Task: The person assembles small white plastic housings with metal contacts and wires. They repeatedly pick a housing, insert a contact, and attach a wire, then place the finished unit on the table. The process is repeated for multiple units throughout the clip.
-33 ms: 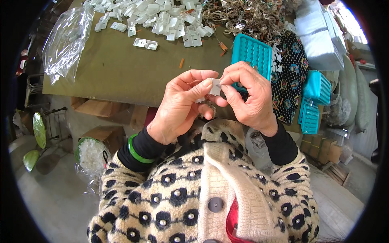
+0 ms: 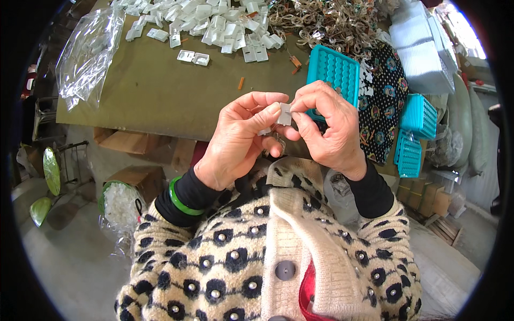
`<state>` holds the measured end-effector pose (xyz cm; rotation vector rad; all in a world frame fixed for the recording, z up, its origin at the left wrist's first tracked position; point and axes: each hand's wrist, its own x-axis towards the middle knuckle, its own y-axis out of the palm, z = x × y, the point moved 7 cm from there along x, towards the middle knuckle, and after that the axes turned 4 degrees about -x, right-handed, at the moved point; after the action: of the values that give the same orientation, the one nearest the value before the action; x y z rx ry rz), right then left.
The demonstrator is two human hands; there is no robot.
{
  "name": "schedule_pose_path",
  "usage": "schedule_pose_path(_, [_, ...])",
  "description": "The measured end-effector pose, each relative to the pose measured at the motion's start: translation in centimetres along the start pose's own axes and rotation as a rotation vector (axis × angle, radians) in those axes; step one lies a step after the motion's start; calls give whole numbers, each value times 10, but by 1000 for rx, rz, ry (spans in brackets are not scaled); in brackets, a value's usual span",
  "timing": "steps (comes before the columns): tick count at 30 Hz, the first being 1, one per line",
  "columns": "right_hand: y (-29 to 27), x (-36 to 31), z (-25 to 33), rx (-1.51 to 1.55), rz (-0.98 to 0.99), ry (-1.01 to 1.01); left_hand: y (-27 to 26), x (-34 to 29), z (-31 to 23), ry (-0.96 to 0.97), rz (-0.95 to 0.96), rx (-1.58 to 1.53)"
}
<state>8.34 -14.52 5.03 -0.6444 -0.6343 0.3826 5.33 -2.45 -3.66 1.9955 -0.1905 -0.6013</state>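
Over the table's near edge, my left hand [image 2: 233, 139] is closed, pinching a small white plastic case [image 2: 285, 114] between thumb and fingers. Thumb and forefinger of my right hand [image 2: 333, 131] close on the right edge of that same case. Whether the right fingertips also grip some smaller part is too small to tell. Below the case, something thin and shiny shows by the left fingers; its kind is unclear. Beyond the hands, a similar white case [image 2: 193, 58] lies unfolded on the table, and a small orange-brown strip [image 2: 241, 83] lies closer.
White cases [image 2: 219, 27] are heaped at the back, beside a tangle of clear-brown wires [image 2: 326, 24]. A teal dimpled tray [image 2: 319, 59] lies right of centre on the table [image 2: 155, 91]. Clear plastic film [image 2: 88, 59] covers the left corner. More teal trays [image 2: 419, 116] stand at right.
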Motion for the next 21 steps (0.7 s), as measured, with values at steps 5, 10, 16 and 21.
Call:
schedule_pose_path(5, [10,5,5,-12,19,4,-5,0,-2,20,-7,21])
schedule_pose_path(10, [16,15,10,-41,108,22,-6,-2,-9,64,5,51])
schedule_pose_path(16, [5,56,-9,-119,177,-59,-7,-4,-20,-26,3,-79])
schedule_pose_path(21, [22,99,-32,-349,164,-139,-13,-2,-26,-2,-16,-17])
